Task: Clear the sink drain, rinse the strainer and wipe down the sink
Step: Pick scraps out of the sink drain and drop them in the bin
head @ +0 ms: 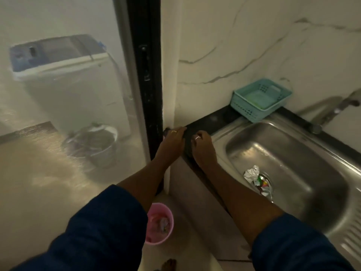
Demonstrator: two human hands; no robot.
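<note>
The foil wrappers (257,179) are lying over the drain (267,176) at the sink's (293,145) 7 o'clock side, well apart from both hands. If water is running before they are lifted out, scraps may be washing down and clogging it. They could also be dropping short of the pink bin (159,223) on the floor. The left hand (172,139) is resting on the black counter (214,118) corner with its fingers relaxed. The right hand (202,145), at its 3 o'clock, is bending its fingers down; I cannot tell whether it is gripping anything.
</note>
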